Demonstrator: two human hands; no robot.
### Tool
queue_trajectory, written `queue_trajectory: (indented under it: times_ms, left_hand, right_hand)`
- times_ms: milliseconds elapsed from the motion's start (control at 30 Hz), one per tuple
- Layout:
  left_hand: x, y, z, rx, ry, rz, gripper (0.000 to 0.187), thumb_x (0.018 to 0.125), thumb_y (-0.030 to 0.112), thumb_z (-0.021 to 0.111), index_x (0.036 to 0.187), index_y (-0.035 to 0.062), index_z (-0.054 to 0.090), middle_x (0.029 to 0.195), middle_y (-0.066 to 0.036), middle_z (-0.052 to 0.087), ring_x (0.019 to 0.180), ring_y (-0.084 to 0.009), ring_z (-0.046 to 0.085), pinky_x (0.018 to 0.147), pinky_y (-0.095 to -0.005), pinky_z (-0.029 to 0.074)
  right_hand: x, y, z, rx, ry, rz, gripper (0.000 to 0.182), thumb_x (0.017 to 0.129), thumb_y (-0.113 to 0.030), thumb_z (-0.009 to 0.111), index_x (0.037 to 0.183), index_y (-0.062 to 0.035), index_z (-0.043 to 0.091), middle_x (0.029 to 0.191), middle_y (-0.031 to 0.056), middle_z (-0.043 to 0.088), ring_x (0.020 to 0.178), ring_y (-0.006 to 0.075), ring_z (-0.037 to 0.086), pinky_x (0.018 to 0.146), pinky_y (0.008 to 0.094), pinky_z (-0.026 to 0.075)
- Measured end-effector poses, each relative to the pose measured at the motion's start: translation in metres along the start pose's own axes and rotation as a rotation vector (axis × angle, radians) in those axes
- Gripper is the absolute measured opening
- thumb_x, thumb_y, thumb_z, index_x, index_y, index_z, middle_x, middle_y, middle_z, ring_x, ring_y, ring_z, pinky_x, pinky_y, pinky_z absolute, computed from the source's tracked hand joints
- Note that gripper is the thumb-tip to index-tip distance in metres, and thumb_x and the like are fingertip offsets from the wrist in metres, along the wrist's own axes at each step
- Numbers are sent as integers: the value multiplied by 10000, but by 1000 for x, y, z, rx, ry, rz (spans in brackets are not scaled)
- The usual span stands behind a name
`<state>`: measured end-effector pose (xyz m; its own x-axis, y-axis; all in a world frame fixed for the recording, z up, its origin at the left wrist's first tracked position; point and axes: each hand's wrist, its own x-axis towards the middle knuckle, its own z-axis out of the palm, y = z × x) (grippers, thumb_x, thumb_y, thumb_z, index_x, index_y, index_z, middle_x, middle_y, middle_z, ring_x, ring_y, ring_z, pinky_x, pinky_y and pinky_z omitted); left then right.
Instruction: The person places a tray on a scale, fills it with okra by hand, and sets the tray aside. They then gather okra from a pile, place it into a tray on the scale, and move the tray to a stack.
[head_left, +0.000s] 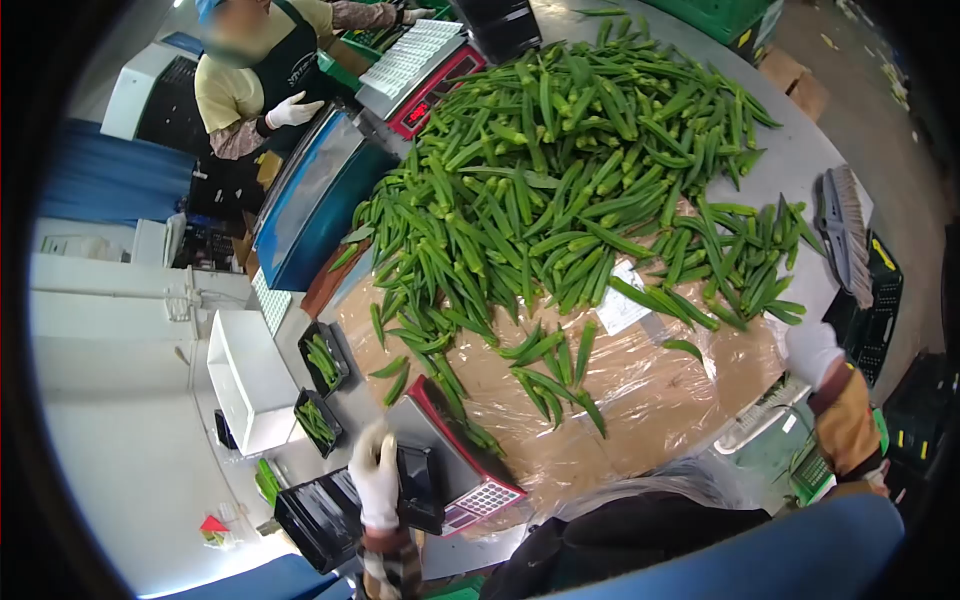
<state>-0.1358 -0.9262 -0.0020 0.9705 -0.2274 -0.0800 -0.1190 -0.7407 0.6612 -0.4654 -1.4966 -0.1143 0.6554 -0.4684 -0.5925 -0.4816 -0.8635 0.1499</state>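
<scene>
My left hand (375, 478), in a white glove, is over the black trays at the lower left, beside the red-framed scale (470, 462). Its fingers are bent and a little apart, with nothing visible between them. A black tray (420, 490) lies by the scale, and stacked black trays (318, 522) are left of the hand. My right hand (812, 352), also gloved, is at the table's right edge, near some okra; its fingers are blurred. A large heap of green okra (560, 170) covers the far part of the table, with loose pods on the plastic-covered cardboard (640, 400).
Two filled black trays (322, 362) stand by a white bin (250, 380) at the left. A blue bin (320, 205) and a second scale (420, 85) are farther back, near a co-worker (255, 80). A brush (845, 235) lies at the right edge.
</scene>
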Motion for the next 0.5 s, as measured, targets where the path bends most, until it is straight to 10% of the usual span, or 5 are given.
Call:
queue_trajectory:
  times_ms: [167,267,500]
  left_hand:
    - [137,51,88,-43,-164,350,367,928,67,650,1268,-54,581,1211,-144,665,1087,-197,633,950,-308,487]
    - [214,55,172,-204,-185,259,505,920,148,682,1338,-69,499,1267,-223,618,1187,-271,600,997,-349,471]
    - [245,89,251,343,-7,237,868,725,277,834,1419,21,381,1235,-262,498,1103,-426,531,940,-454,470]
  right_hand:
    - [37,-74,-127,787,506,-214,135,853,-152,646,951,-92,717,839,137,716,801,340,699,708,416,558]
    - [100,-159,-158,847,545,-451,384,866,-202,662,1242,-125,630,1156,117,665,1048,313,644,913,393,518]
    - [232,-311,-169,338,644,-438,787,809,-503,702,1417,-61,466,1149,119,637,1194,321,538,1058,524,352]
